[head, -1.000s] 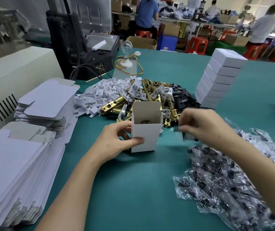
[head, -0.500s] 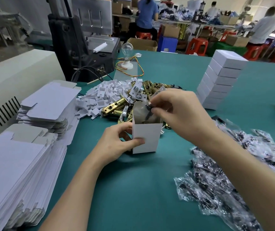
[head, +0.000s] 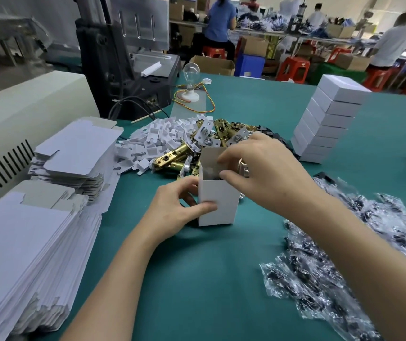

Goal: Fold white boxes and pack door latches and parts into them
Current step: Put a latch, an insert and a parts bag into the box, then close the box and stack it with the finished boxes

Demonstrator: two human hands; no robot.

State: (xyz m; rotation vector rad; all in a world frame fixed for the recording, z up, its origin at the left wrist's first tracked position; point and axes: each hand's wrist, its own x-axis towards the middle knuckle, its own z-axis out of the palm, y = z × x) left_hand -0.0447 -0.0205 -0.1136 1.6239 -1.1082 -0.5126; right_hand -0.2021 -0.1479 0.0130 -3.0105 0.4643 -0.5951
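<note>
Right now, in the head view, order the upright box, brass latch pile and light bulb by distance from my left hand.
1. upright box, gripped by left hand
2. brass latch pile, just behind it
3. light bulb, far back

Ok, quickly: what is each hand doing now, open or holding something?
Left hand: grips the box.
Right hand: at the box mouth; grip cannot be told.
</note>
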